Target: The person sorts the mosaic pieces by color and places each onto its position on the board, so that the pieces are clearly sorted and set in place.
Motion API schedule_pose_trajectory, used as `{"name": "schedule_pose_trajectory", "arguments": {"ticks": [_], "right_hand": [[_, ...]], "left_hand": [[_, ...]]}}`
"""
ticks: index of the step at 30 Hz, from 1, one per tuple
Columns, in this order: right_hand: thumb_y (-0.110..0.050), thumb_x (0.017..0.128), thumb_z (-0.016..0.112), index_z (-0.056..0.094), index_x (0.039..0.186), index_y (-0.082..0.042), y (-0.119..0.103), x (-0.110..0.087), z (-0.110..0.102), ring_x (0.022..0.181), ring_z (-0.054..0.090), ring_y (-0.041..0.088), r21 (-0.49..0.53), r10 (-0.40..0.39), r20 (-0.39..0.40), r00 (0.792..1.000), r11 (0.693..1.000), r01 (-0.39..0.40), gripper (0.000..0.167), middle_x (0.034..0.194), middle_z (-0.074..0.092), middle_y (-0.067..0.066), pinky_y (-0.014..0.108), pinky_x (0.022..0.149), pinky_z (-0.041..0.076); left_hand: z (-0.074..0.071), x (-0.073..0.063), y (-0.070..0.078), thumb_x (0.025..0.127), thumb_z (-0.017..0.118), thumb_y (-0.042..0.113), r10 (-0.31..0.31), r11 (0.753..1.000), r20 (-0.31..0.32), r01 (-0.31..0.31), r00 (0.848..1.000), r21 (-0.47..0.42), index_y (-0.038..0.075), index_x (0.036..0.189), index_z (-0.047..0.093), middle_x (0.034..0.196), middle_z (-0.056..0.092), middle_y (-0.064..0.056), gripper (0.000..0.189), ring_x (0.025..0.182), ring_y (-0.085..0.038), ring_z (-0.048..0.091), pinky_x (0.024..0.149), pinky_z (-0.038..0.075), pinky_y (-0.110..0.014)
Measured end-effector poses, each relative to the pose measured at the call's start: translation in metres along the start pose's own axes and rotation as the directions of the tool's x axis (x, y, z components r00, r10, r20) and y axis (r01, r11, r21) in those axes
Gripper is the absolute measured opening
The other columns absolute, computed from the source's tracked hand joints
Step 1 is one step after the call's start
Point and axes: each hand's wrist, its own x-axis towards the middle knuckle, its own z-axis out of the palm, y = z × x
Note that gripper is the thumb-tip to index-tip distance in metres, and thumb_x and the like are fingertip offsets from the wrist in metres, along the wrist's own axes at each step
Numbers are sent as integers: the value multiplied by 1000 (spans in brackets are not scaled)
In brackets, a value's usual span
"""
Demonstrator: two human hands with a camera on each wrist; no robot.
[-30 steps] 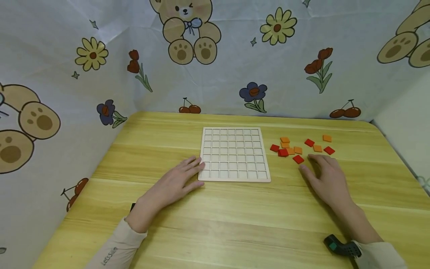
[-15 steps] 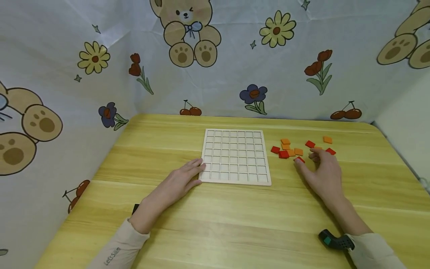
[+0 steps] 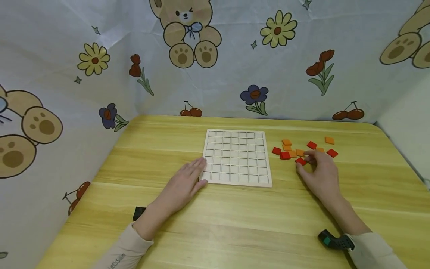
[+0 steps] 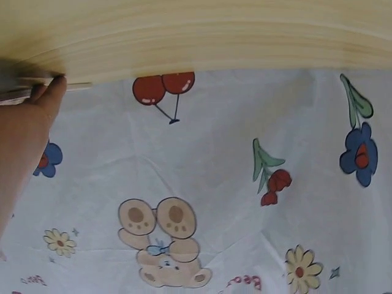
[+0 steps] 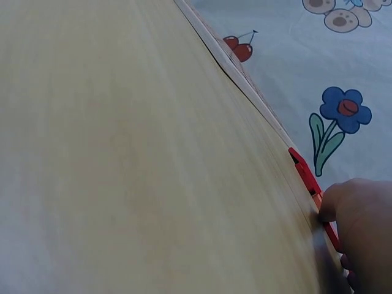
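Observation:
A pale wooden board with a grid of square cells lies flat on the table. My left hand rests at the board's left edge, fingers fairly straight, thumb by the near left corner. In the left wrist view, the left hand shows only at the far left. To the right of the board, my right hand has its thumb and curled fingers around a small red square tile, which still lies on the table. In the right wrist view, the right hand partly hides red tiles.
Several loose tiles lie right of the board, among them an orange tile, a red tile and a stacked-looking red tile. Behind the wooden table hangs a patterned cloth. A black wrist strap circles the right wrist.
The right hand has moved slightly left, its thumb and fingers closing in around the nearest red tile. The left hand has shifted slightly right against the board's edge. The tiles show little movement.

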Motion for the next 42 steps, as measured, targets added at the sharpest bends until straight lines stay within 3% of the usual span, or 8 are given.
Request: {"name": "schedule_pose_trajectory", "arguments": {"ticks": [7,15,24,28,34,38,42], "right_hand": [[-10,86,82,71,112,5,1,-1,-1,90,62,36,-11,-20,-11,1000,1000,20,32,92,70,19,42,79,40],[-8,86,83,72,114,4,-2,0,-3,86,66,35,-6,-4,-36,999,1000,3,33,94,72,20,32,76,41],[-11,87,84,72,116,2,-1,-3,-2,84,66,31,4,16,-49,999,1000,-16,34,94,72,18,20,75,41],[-11,86,84,72,116,2,1,-4,-2,84,67,31,9,4,-66,998,1000,-3,35,94,73,16,16,75,41],[-11,86,86,73,116,1,0,-2,-2,83,69,33,45,-9,-88,996,999,13,35,96,74,16,1,75,39],[-12,88,85,73,118,-1,-11,4,-3,89,69,32,73,5,-75,997,997,0,35,101,74,16,5,78,41],[-10,89,83,72,120,-1,-27,12,3,93,68,31,97,2,-56,998,995,4,34,104,73,15,19,79,47]], "left_hand": [[5,0,6,115,44,37,-22,999,-41,24,999,46,5,165,33,172,31,-11,60,160,-34,29,130,23,-57],[7,2,1,114,43,40,-60,998,-41,61,997,20,9,167,30,174,27,-8,62,162,-36,22,130,17,-64],[4,12,-20,112,48,45,18,1000,-32,-18,999,-9,9,164,38,171,34,-8,64,162,-34,24,131,18,-59],[7,11,-22,113,45,46,16,999,-36,-17,999,-35,9,165,35,172,33,-7,65,162,-33,24,132,17,-58],[9,11,-20,113,43,45,10,999,-42,-12,999,-44,9,166,33,172,32,-9,65,162,-33,23,132,16,-57],[9,10,-20,113,44,44,3,999,-47,-5,999,-50,9,166,32,172,32,-9,64,162,-32,22,132,16,-57],[10,10,-19,113,45,44,3,999,-51,-6,999,-52,10,166,32,172,32,-8,64,162,-32,23,132,16,-57]]}}
